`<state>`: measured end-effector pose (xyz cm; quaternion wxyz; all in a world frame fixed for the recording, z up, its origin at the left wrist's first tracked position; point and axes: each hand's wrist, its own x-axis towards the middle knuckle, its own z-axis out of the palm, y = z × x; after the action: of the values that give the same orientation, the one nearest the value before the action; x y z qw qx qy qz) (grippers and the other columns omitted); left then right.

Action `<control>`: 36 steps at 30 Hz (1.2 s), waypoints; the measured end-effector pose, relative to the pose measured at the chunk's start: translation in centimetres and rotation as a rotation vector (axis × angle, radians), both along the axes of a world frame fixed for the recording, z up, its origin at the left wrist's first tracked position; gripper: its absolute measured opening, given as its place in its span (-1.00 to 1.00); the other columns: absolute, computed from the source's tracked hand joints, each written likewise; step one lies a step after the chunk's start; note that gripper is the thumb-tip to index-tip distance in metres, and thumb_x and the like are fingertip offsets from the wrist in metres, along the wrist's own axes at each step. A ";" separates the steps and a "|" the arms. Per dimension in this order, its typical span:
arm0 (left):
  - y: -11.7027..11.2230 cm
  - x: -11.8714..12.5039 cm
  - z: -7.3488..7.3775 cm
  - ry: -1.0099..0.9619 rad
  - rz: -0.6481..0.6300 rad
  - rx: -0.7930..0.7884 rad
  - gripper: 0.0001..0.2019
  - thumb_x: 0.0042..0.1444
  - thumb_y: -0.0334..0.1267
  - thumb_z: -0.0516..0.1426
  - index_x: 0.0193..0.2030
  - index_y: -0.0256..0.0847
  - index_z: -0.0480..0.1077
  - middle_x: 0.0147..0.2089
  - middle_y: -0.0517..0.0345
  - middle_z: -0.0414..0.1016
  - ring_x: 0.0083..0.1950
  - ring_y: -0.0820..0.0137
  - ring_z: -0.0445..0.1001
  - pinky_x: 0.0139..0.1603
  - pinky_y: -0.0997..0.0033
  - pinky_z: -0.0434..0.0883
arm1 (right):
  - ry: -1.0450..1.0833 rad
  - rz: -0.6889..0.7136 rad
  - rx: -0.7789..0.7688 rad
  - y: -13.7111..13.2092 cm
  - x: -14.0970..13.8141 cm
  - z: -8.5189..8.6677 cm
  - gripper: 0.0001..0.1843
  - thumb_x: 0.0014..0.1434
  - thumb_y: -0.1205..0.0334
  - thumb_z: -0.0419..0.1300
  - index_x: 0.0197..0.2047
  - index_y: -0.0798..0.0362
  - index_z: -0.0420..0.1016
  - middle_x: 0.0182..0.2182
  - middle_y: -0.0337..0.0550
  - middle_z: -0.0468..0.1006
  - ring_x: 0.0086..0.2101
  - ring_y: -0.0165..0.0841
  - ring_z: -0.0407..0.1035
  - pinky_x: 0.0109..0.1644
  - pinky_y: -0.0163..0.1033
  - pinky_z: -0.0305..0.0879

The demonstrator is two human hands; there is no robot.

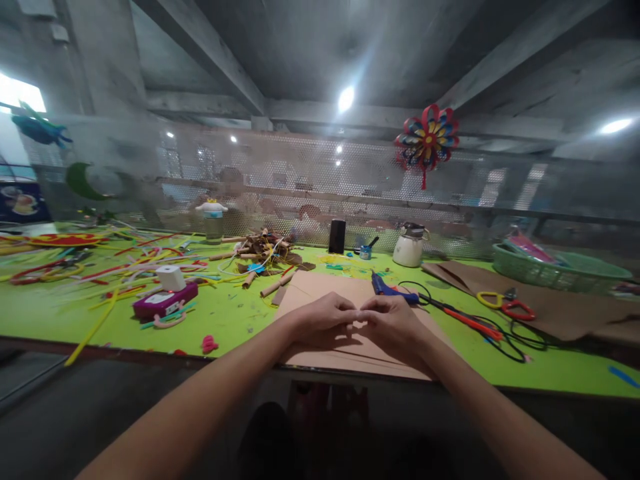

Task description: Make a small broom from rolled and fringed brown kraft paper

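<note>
My left hand (323,319) and my right hand (391,321) meet fingertip to fingertip over a brown cardboard sheet (320,288) lying on the green table (227,313). Both hands have their fingers curled into a pinch. Whatever sits between the fingertips is too small to make out. A blue glue gun (387,288) lies just beyond my right hand, its black cable (487,327) trailing to the right.
Rolled paper sticks and scraps (263,257) pile up at the back centre. Coloured strips (100,267) litter the left side, near a purple box (164,301). Scissors (505,305) rest on brown paper (560,307) to the right, with a green basket (560,270), white kettle (410,248) and black speaker (337,236) behind.
</note>
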<state>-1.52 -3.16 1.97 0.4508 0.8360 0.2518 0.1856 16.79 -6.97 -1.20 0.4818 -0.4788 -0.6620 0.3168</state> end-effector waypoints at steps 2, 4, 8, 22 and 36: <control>-0.1 0.2 0.1 0.034 0.007 0.060 -0.58 0.04 0.02 0.06 -0.35 -0.40 0.45 -0.50 0.14 0.34 -0.47 0.51 0.24 -0.42 0.51 0.21 | 0.074 0.013 -0.044 0.1 0.0 -0.3 -0.78 -0.14 0.14 0.29 -0.48 0.15 0.50 -0.57 -0.17 0.47 -0.54 -0.42 0.30 -0.49 -0.34 0.22; 0.2 0.4 -0.1 0.068 0.013 0.107 -0.60 0.06 -0.03 0.05 -0.37 -0.41 0.45 -0.52 0.13 0.36 -0.49 0.50 0.26 -0.42 0.50 0.22 | 0.138 0.031 -0.088 0.3 0.1 -0.4 -0.77 -0.15 0.14 0.29 -0.48 0.15 0.49 -0.60 -0.20 0.44 -0.58 -0.45 0.27 -0.54 -0.36 0.19; 1.2 0.6 -0.6 0.058 0.000 0.071 -0.64 0.07 -0.06 0.04 -0.39 -0.38 0.43 -0.56 0.14 0.37 -0.51 0.49 0.30 -0.42 0.49 0.24 | 0.158 0.033 -0.123 0.4 0.4 -0.2 -0.74 -0.18 0.12 0.31 -0.50 0.16 0.48 -0.66 -0.24 0.40 -0.64 -0.50 0.22 -0.59 -0.38 0.14; 2.1 0.0 -1.2 0.069 -0.008 0.046 -0.71 0.13 -0.18 -0.02 -0.26 -0.36 0.40 -0.63 0.20 0.33 -0.60 0.54 0.23 -0.51 0.53 0.17 | 0.475 0.233 -0.277 -1.0 1.4 0.1 -0.73 0.03 0.09 0.23 -0.39 0.16 0.37 -0.58 -0.14 0.50 -0.65 -0.45 0.35 -0.56 -0.33 0.24; 1.9 -0.4 -0.5 0.017 0.152 0.301 -0.72 0.09 -0.19 0.01 -0.34 -0.37 0.43 -0.50 0.09 0.43 -0.49 0.49 0.30 -0.44 0.52 0.21 | 0.337 0.159 -0.134 1.2 3.6 0.0 -0.73 -0.03 0.10 0.29 -0.29 0.11 0.50 -0.48 -0.10 0.54 -0.49 -0.38 0.42 -0.39 -0.22 0.38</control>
<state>-1.89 -1.30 1.51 0.3028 0.8742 0.2874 0.2478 20.43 -5.75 -1.16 0.5262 -0.3964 -0.5852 0.4727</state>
